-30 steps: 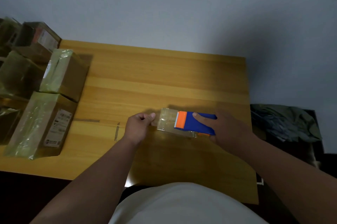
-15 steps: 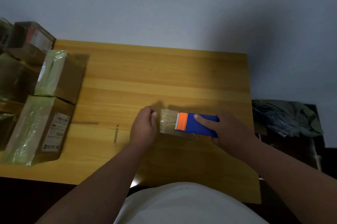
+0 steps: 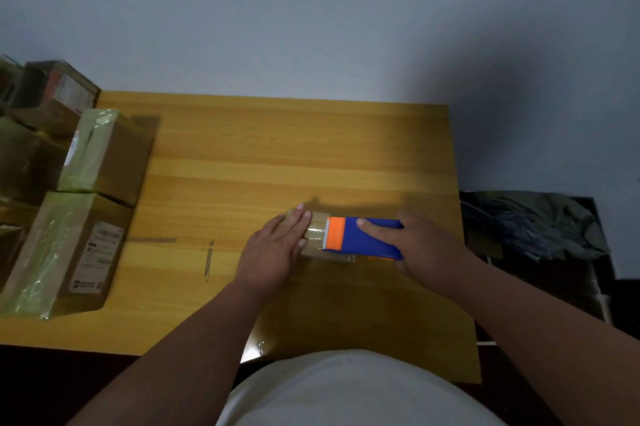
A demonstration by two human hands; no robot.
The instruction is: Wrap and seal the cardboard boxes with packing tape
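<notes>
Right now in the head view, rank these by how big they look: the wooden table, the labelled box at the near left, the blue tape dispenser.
1. wooden table
2. labelled box
3. blue tape dispenser, partly covered by the right hand

A yellow wooden table (image 3: 277,155) stands against the wall. Two tape-wrapped cardboard boxes (image 3: 104,155) (image 3: 65,252) lie along its left edge. Two short strips of tape (image 3: 152,240) (image 3: 209,259) stick to the wood near the middle, and a small tape-covered box (image 3: 317,238) sits just right of them.
</notes>
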